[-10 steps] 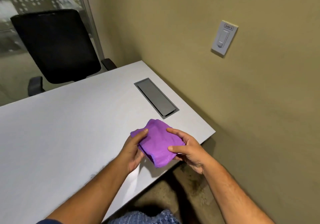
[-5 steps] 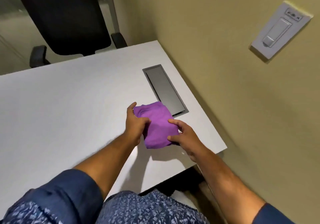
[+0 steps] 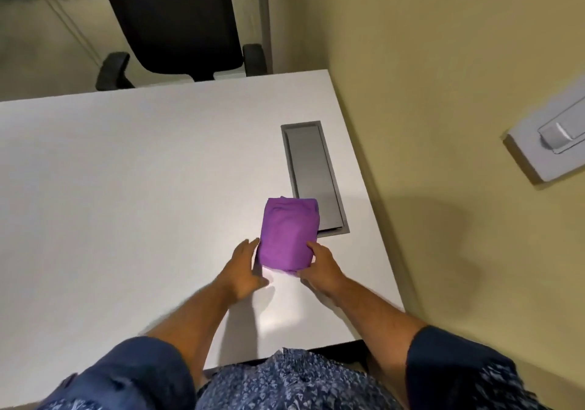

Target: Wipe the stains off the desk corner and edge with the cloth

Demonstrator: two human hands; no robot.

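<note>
A folded purple cloth (image 3: 288,232) lies on the white desk (image 3: 126,188), its far right corner overlapping the grey cable hatch (image 3: 311,169). My right hand (image 3: 319,265) grips the cloth's near right corner, thumb on top. My left hand (image 3: 243,272) rests flat on the desk with fingers spread, fingertips touching the cloth's left edge. The desk's near right corner (image 3: 397,310) lies to the right of my right forearm. I see no stains from here.
A beige wall (image 3: 443,93) runs along the desk's right edge and carries a white switch plate (image 3: 550,143). A black office chair (image 3: 177,20) stands behind the far edge. My patterned shirt fills the bottom of the view.
The cloth went from held up in both hands down onto the desk, farther in toward the hatch. My left hand has let go and flattened. The camera tilted down and closer.
</note>
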